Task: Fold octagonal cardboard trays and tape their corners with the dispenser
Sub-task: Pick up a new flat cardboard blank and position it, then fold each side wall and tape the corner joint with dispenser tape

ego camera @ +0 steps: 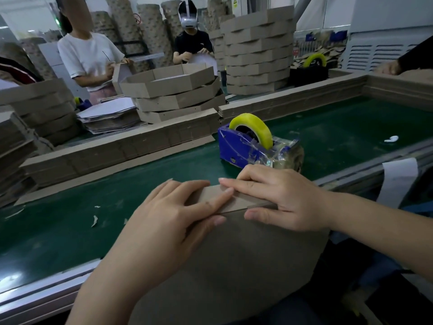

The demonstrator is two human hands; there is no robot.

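Head view: my left hand [178, 214] lies with straight fingers pressed flat on the folded edge flap of the cardboard tray [246, 254], which overhangs the near edge of the green table [70, 226]. My right hand [281, 198] pinches that flap, fingers behind, thumb in front. The tape dispenser [243, 146] stands just beyond.

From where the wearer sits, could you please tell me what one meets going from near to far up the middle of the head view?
cardboard tray → blue tape dispenser → low cardboard wall → stack of folded trays → person in a black top
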